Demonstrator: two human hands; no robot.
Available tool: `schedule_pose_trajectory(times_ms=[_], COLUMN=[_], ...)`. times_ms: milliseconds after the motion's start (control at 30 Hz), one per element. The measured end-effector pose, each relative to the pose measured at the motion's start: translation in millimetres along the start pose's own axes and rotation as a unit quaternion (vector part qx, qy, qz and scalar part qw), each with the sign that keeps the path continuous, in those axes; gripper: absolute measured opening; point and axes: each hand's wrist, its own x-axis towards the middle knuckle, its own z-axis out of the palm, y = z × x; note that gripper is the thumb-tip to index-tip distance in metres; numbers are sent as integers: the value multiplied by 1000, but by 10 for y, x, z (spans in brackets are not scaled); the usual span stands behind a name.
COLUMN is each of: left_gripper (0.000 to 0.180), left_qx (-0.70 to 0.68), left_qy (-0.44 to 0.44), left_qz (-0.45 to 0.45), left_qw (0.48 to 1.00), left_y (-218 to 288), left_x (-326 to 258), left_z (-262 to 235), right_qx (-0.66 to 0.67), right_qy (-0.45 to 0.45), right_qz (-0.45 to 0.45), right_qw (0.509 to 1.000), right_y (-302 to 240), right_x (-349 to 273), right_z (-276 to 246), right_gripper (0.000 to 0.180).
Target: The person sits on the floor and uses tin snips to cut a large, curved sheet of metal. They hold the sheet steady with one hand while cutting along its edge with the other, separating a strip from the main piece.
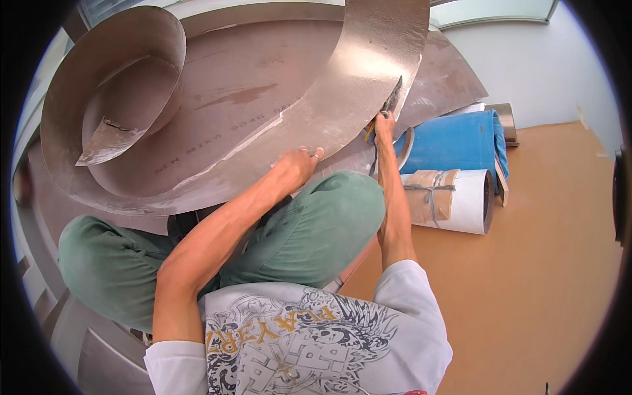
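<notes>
A long, shiny sheet-metal strip point(329, 108) sweeps from the upper right down to the left, where it curls into a loose upright coil point(66, 118) with a jagged end. My left hand point(298, 164) is closed on the strip's near edge, in front of my knees. Farther right, my right hand point(384, 126) grips a pair of tin snips point(394, 97) with dark blades and partly visible yellow handles. The blades lie at the strip's right edge, pointing away from me. Whether they are parted cannot be made out.
A brownish, printed board point(224, 99) lies beneath the strip. To the right are a white roll point(471, 201) wrapped in cardboard and tied with cord, a blue bundle point(451, 141) and a metal cylinder point(508, 124), on a tan floor point(540, 276). My bent green-trousered knees are close to the strip.
</notes>
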Motion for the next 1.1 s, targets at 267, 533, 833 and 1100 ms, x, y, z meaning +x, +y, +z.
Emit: schedule_pose_trajectory(times_ms=[267,533,833,1100], left_gripper=[66,101,93,92], left_qx=[-83,-124,-121,-132], left_qy=[-146,-120,-15,-89], left_qz=[-31,43,12,20], left_qw=[985,984,992,987], left_y=[-111,9,287,25], left_x=[-224,150,708,784], left_z=[-489,-284,95,-153], right_qx=[40,59,41,-36], right_qy=[7,1,8,-80], right_qz=[53,75,62,13], right_qw=[998,995,997,996], right_y=[399,646,856,-168], right_x=[-417,-629,-358,-268], right_z=[-65,-141,-270,-107], right_gripper=[19,21,32,31])
